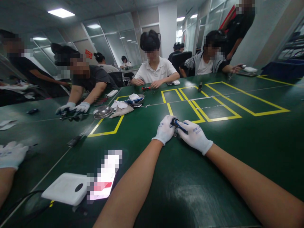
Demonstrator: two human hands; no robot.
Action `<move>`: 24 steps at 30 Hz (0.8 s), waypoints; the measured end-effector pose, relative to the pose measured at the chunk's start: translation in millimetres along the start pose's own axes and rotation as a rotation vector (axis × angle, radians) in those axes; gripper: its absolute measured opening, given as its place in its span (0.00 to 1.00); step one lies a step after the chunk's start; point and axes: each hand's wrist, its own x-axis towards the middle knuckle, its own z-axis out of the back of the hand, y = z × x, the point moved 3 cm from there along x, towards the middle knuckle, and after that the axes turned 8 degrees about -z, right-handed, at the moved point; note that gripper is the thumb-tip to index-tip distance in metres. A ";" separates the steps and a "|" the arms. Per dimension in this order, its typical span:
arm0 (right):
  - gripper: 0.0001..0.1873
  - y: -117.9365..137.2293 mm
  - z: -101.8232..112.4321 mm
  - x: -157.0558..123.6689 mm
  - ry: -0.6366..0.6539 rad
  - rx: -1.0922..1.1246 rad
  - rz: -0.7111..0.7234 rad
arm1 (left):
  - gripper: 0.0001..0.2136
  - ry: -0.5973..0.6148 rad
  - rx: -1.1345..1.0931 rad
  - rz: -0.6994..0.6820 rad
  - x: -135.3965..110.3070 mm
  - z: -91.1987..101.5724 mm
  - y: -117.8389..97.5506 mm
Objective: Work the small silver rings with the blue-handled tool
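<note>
Both of my hands wear white gloves with blue print and meet above the green table. My left hand [165,130] is closed around a small dark round part [175,122], whose exact kind I cannot make out. From the other side my right hand [196,137] closes on the same part, fingers pressed together. A blue strip shows along the right fingers; whether it is glove coating or a tool is unclear. Just beneath the hands, a small metal ring-like piece [175,134] lies on the table.
A phone [108,177] and a white power bank [66,189] with cables lie at left front. Beyond are metal dishes [104,112] with cloths, yellow tape rectangles [223,119] and a small dark upright object [200,86]. A co-worker's gloved hand [11,155] rests at far left; others sit opposite.
</note>
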 end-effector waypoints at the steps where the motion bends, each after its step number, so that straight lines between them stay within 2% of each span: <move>1: 0.17 0.6 -0.2 0.1 0.006 -0.007 -0.008 | 0.12 -0.003 0.006 0.006 0.2 0.2 0.2; 7: 0.17 1.1 -1.4 0.3 0.059 0.012 -0.049 | 0.13 -0.019 0.037 0.044 1.4 0.5 1.8; 14: 0.16 -2.6 2.2 0.9 0.050 0.040 -0.049 | 0.14 0.015 0.010 -0.031 0.7 -1.6 0.2; 24: 0.20 -12.7 -0.5 2.4 0.063 0.137 -0.034 | 0.17 -0.021 -0.016 -0.027 2.2 -1.9 -0.5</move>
